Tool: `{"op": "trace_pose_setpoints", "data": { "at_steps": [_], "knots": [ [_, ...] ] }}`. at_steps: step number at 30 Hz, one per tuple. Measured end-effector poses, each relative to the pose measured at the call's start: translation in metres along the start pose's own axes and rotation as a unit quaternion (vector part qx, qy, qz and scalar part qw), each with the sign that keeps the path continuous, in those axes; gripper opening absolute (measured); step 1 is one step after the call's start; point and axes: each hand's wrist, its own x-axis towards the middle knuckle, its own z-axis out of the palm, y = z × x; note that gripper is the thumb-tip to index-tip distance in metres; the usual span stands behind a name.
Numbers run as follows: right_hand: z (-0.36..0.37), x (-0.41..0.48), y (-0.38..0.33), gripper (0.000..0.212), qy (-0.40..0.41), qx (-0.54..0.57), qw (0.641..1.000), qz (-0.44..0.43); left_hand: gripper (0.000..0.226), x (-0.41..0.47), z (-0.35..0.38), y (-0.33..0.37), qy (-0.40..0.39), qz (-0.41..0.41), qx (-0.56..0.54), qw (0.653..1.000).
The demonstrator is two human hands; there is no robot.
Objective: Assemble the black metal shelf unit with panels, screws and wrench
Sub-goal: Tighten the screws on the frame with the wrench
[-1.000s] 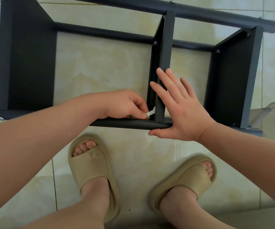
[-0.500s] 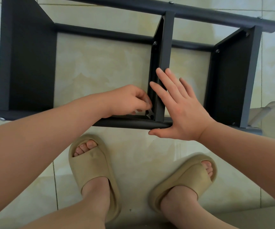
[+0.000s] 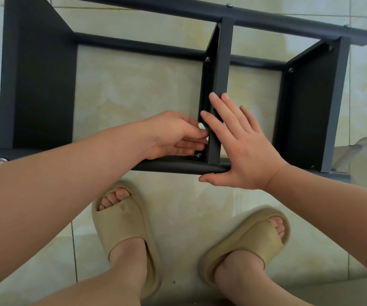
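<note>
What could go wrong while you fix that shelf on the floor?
The little wrench in the left hand sits right beside the right hand, so a slip might scrape its fingers. The nut at the bottom of the middle panel is in a tight corner, so the wrench could drop. The open sandals are close to the shelf's front bar; if the shelf tips, it might land on bare toes.

Left hand [image 3: 173, 135] pinching wrench [image 3: 202, 126], right hand [image 3: 242, 151] flat against middle panel [image 3: 222, 62]
</note>
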Motion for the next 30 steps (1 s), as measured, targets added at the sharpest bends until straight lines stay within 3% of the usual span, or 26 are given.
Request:
{"op": "trace_pose_setpoints", "data": {
  "at_steps": [14, 30],
  "knots": [
    [-0.0001, 0.0001, -0.0003, 0.114, -0.001, 0.003, 1.0, 0.0, 0.013, -0.0036, 0.0004, 0.0016, -0.013, 0.0, 0.011, 1.0],
    [-0.0002, 0.0, -0.0004, 0.114, 0.0, -0.005, 1.0, 0.0, 0.015, -0.0035, -0.0018, 0.0031, -0.054, -0.057, 0.004, 0.997]
  ]
}}
